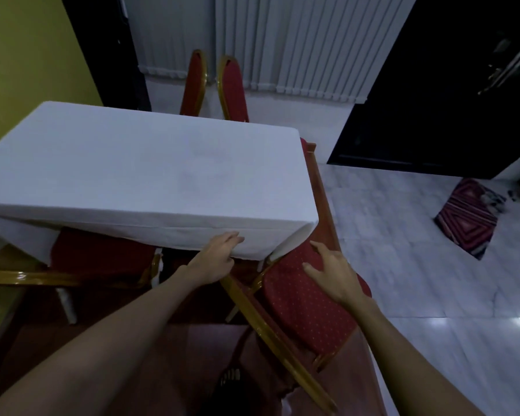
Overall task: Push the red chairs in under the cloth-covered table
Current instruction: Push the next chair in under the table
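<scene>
Left hand: forearm reaching from the near left, wrist bent, fingers curled over the near hanging edge of the tablecloth and grasping its hem, lifting it just above the near right chair. Right hand: forearm reaching from the near right, palm down, fingers spread and released, resting flat on the seat of the near right chair; no grip closed on it. No brand, label or legible writing visible on any item. Table: rectangular, wholly covered by a plain white woven cloth, smooth on top, draped at the sides. Near right chair: red upholstered seat with a fine pale dot pattern, glossy gold-toned metal frame, set at an angle at the table's near right corner, seat front touching the cloth edge and partly under it. Near left chair: same red padding and gold frame, seat mostly under the lifted cloth at the table's near side. 2 far chairs: tall red backs with rounded tops and gold rims, upright, side by side at the table's far edge. Floor: pale glossy marbled tiles on the right. Cushion: square, red striped concentric pattern, lying on the tiles at far right, well apart from the table.
</scene>
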Tool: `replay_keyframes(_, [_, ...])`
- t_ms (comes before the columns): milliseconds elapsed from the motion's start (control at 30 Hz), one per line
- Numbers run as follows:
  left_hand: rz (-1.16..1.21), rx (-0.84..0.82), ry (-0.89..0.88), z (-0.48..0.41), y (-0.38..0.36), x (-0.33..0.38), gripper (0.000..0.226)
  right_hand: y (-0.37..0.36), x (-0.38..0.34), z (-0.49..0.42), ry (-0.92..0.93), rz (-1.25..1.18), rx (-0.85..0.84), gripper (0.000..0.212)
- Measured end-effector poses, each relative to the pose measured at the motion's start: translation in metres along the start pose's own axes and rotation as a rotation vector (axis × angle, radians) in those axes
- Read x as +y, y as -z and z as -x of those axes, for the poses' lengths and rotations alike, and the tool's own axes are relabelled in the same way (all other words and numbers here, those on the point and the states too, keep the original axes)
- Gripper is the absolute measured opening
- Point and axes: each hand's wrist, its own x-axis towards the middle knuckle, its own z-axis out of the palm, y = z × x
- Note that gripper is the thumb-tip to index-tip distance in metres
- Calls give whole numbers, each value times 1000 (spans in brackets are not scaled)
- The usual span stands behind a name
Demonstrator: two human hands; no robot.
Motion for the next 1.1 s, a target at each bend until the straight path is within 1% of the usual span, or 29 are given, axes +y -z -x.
replay_keyframes(200, [0, -65, 47, -35, -12, 3, 57, -1, 29, -27, 61, 6, -60, 56])
replay_keyframes(300, [4, -82, 91, -37, -16, 10, 56, 0, 42, -41, 109, 19, -151, 54])
replay_keyframes(367, [-1, -65, 120, -33, -15, 9, 55, -5, 49, -51, 153, 16, -204, 51])
replay_keyframes(433, [5, 19, 174, -23, -18, 15, 56, -9, 59, -62, 254, 27, -272, 49])
replay_keyframes(533, [-18, 268, 248, 5, -32, 32, 54, -15, 69, -67, 396, 28, -385, 49])
replay_keyframes(600, [-20, 412, 343, 25, -43, 47, 44, -20, 74, -65, 473, 47, -466, 60])
replay_keyframes(633, [-28, 441, 386, 37, -50, 56, 40, -21, 76, -60, 507, 72, -525, 65])
replay_keyframes(667, [-47, 441, 382, 47, -57, 63, 40, -21, 78, -54, 538, 76, -580, 68])
replay_keyframes(733, [-146, 372, 285, 66, -70, 78, 46, -19, 75, -35, 572, 33, -737, 66])
replay_keyframes(767, [-225, 302, 234, 74, -75, 86, 47, -18, 73, -23, 571, 9, -823, 67])
replay_keyframes(800, [-296, 199, 222, 77, -77, 91, 49, -20, 70, -12, 558, -12, -887, 73])
replay_keyframes(867, [-428, -30, 287, 79, -81, 104, 56, -28, 62, 9, 555, 5, -983, 89])
replay_keyframes(900, [-468, -103, 314, 80, -82, 107, 57, -35, 57, 21, 556, 35, -1011, 99])
replay_keyframes(933, [-479, -133, 327, 78, -84, 110, 57, -43, 52, 31, 543, 74, -1028, 108])
replay_keyframes(1000, [-473, -104, 328, 74, -84, 113, 52, -57, 44, 53, 502, 149, -1038, 123])
replay_keyframes(1033, [-468, -79, 317, 76, -84, 114, 49, -64, 41, 65, 483, 171, -1026, 126])
replay_keyframes(1100, [-464, -42, 305, 77, -85, 114, 45, -74, 43, 80, 466, 176, -943, 127])
